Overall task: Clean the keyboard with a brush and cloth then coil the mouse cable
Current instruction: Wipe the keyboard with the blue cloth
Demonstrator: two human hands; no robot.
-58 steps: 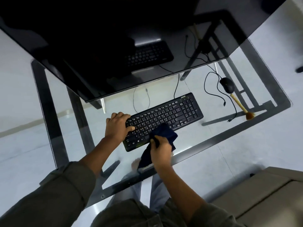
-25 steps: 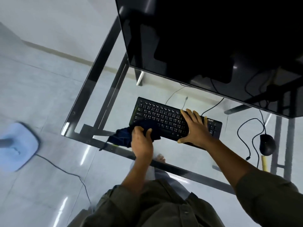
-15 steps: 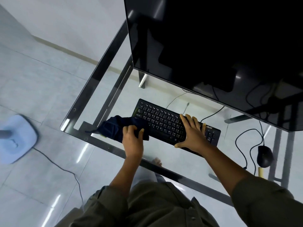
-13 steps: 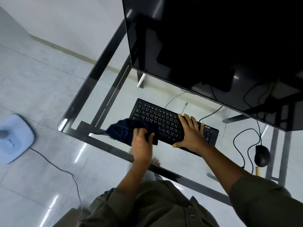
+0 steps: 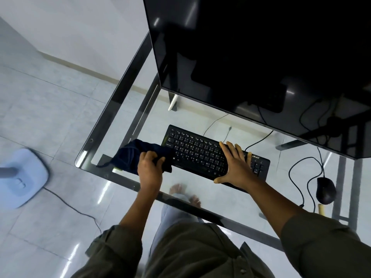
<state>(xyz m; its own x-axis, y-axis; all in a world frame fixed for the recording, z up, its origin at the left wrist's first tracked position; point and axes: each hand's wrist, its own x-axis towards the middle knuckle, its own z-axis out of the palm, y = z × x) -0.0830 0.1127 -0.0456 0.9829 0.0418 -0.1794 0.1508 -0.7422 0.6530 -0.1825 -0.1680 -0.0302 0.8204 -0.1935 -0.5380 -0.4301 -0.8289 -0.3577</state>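
The left hand curls round the dark cloth at the keyboard's left end, while the right hand presses flat, fingers spread, on its keys.

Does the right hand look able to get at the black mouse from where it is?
Probably yes. The right hand lies flat on the black keyboard's right part, holding nothing; the black computer mouse sits further right on the glass table, with only its loose black cable looped between them.

I see the left hand gripping the cloth at the left end of the keyboard, right hand flat across its right half.
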